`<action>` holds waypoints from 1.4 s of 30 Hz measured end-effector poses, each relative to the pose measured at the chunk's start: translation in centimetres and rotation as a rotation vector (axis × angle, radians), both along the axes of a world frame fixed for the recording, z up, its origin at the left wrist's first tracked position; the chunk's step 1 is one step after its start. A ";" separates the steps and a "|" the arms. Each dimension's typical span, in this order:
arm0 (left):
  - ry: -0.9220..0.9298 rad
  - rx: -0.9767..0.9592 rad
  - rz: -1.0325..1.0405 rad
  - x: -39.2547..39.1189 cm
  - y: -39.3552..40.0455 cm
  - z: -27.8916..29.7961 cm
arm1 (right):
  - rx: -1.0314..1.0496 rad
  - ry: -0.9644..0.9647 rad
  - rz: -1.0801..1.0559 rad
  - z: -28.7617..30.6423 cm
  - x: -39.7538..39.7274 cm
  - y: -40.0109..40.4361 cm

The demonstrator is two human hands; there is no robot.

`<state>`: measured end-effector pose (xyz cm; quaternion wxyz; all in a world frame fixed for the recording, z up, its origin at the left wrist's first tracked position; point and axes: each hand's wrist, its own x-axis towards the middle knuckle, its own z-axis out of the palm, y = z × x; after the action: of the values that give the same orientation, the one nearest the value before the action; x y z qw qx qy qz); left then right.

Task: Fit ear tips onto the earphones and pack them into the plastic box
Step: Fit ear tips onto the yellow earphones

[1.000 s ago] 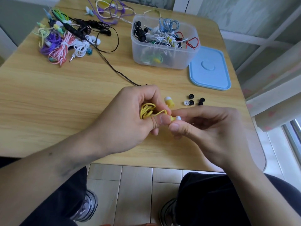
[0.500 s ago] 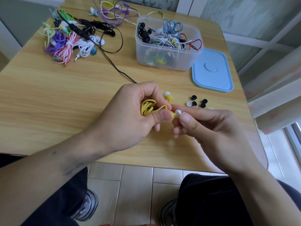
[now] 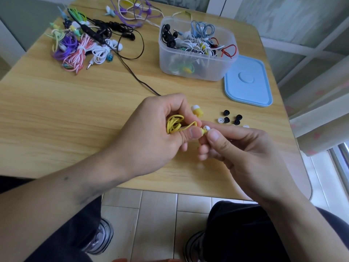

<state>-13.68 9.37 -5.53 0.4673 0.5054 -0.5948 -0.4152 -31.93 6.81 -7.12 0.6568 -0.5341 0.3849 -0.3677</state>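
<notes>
At the centre of the frame the left hand [image 3: 151,137] is closed around a coiled yellow cord [image 3: 173,123], thumb pinning one earbud [image 3: 204,130], while the right hand [image 3: 243,154] pinches a white tip [image 3: 207,128] on its nozzle between thumb and forefinger; the other earbud [image 3: 197,110] sticks up just above (already tipped in white). Loose tips [image 3: 229,119] lie right of centre, the box [image 3: 196,50] sits upper centre with its blue lid [image 3: 249,82] alongside, and more earphones [image 3: 85,46] are heaped upper left

Table [image 3: 56,110] light wood-grain, smooth; plastic box [image 3: 196,67] translucent, glossy.
</notes>
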 end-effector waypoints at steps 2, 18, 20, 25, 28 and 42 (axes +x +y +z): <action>-0.008 0.000 0.013 0.0 0.0 0.0 | -0.009 0.005 -0.004 0.0 0.0 0.0; -0.078 -0.022 0.025 0.1 0.2 -0.2 | -0.257 0.121 -0.033 -0.4 0.1 0.6; -0.074 -0.027 0.010 0.1 0.1 -0.1 | -0.236 0.095 -0.024 -0.3 0.1 0.5; -0.065 -0.041 -0.016 0.2 0.1 0.0 | -0.194 0.054 -0.002 -0.2 -0.1 0.2; -0.073 -0.047 -0.017 0.3 0.1 0.0 | -0.201 0.064 0.036 -0.1 -0.3 0.0; -0.123 -0.070 0.057 -0.1 0.4 -0.6 | -0.459 0.229 0.072 -0.3 -0.5 0.0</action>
<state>-13.75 9.79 -6.10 0.4588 0.5300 -0.6220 -0.3489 -32.46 6.82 -7.44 0.4833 -0.7207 0.3440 -0.3586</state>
